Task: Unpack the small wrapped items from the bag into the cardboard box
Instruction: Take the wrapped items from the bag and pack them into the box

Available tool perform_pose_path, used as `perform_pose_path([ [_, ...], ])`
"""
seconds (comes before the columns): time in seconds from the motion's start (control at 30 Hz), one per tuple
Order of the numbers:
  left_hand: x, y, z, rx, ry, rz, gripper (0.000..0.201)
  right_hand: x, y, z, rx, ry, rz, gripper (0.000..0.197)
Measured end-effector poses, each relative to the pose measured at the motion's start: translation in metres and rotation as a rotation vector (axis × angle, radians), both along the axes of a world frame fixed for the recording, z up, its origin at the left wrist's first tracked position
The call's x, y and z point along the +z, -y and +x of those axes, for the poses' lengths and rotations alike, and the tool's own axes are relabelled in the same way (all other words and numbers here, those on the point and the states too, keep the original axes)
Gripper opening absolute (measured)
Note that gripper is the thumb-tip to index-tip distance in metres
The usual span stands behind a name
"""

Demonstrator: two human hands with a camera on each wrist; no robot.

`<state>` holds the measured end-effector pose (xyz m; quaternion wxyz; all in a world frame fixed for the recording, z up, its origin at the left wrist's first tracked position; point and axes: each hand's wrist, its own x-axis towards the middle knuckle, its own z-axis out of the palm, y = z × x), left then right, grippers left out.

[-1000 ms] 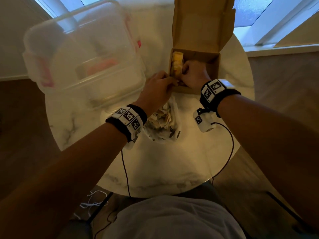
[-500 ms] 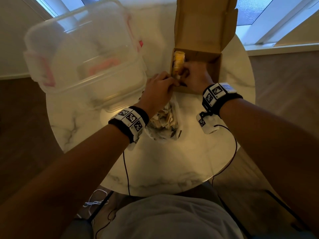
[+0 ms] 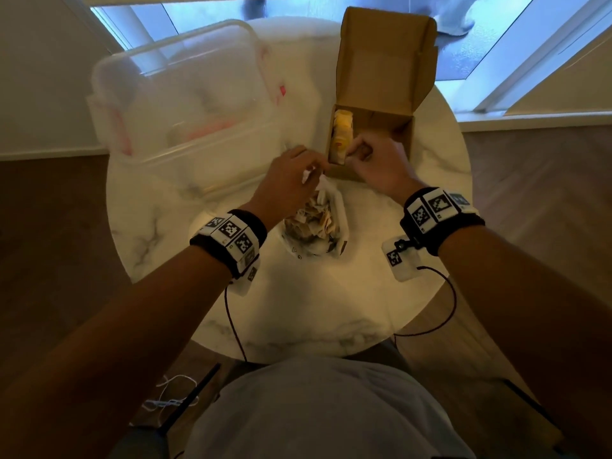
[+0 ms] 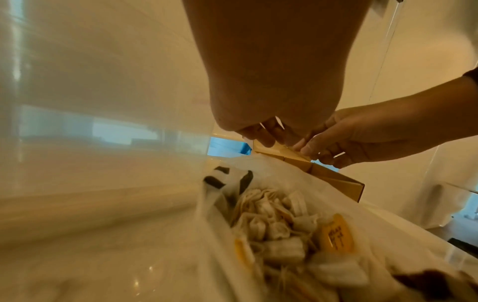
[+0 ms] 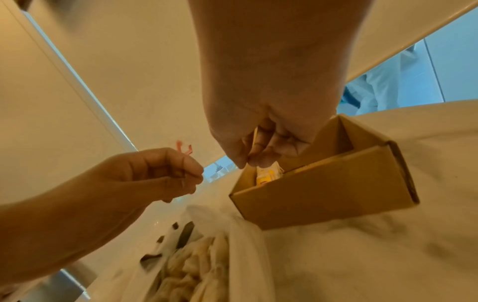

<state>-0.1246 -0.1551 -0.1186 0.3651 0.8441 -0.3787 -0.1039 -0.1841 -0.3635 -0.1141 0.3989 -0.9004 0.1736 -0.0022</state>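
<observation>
An open cardboard box (image 3: 381, 127) (image 5: 323, 196) stands at the back of the table, with yellow wrapped items (image 3: 342, 134) stacked along its left wall. My right hand (image 3: 356, 154) (image 5: 256, 157) hovers over the box's near left corner and pinches a small wrapped item. The clear plastic bag (image 3: 341, 213) (image 4: 284, 224) lies in front of the box, full of several pale wrapped items. My left hand (image 3: 314, 170) (image 5: 191, 177) is just above the bag's mouth. Its fingertips pinch a small white wrapped piece.
A large clear plastic bin (image 3: 185, 104) with pink latches fills the table's back left, close beside my left hand. The round marble table (image 3: 298, 309) ends just before my body. Thin cables hang from both wrists over the table's near edge.
My left hand has drawn back from the box edge toward the bag's mouth. My right hand has pulled back a little to the box's near left corner.
</observation>
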Motion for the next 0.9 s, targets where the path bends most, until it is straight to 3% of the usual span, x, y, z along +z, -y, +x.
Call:
perform_pose_path([
  [0.17,-0.005,-0.049,-0.03,-0.037,-0.153,0.185,0.019,-0.002,-0.036,-0.037,0.107,-0.08,0.061,0.011],
  [0.33,-0.017,-0.062,-0.045,-0.072,-0.113,0.295,0.037,-0.019,-0.067,-0.072,0.171,-0.149,0.113,0.013],
  [0.5,-0.019,-0.048,-0.044,-0.068,-0.056,0.412,0.036,-0.022,-0.078,-0.087,0.16,-0.22,0.122,0.012],
  [0.6,-0.021,-0.046,-0.044,-0.042,-0.032,0.401,0.022,-0.021,-0.079,-0.091,0.142,-0.218,0.121,0.013],
  [0.9,-0.01,-0.06,-0.045,0.014,-0.108,0.15,0.009,-0.015,-0.074,-0.089,0.12,-0.129,0.086,0.015],
])
